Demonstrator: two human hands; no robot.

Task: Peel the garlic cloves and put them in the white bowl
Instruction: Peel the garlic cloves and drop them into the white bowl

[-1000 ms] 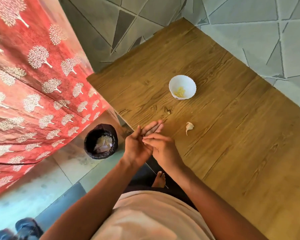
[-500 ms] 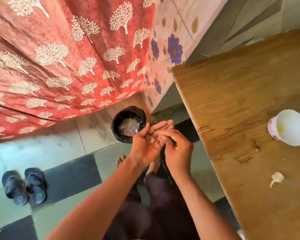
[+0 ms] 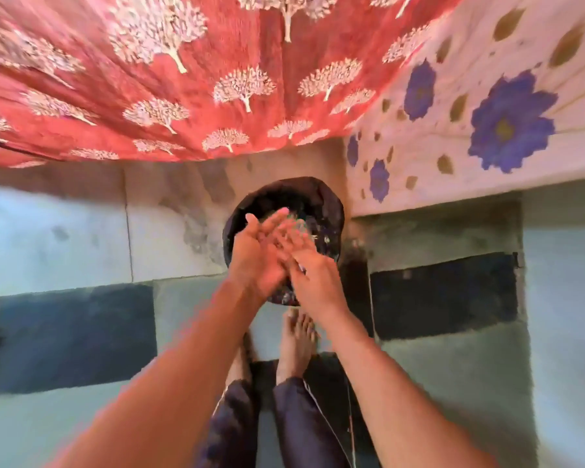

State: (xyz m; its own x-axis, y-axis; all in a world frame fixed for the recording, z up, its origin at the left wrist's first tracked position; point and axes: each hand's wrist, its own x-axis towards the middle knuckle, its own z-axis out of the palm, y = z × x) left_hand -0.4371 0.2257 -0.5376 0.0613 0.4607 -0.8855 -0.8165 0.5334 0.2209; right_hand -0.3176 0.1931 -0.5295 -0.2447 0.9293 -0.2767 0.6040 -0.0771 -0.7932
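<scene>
**A:** Hovering over the black-lined bin [image 3: 286,241] on the floor, the left hand [image 3: 255,261] and right hand [image 3: 313,282] meet with fingers fairly straight. Is either grip closed on anything?

**B:** Blur hides the details. Both look open, palms brushing together, and no clove can be made out between them. Neither garlic nor the white bowl is in view here.

**A:** How would a clove likely handle?

**B:** As a judgement: light, small and firm, with papery skin that is dry, flaky and clings to fingers. Best pinched at the ends, and peeled from the root tip.

**A:** Any writing or brand?

**B:** None readable. Only the red tree-print cloth [image 3: 183,79] at the far left and the purple flower-patterned surface [image 3: 487,106] at the far right.
</scene>
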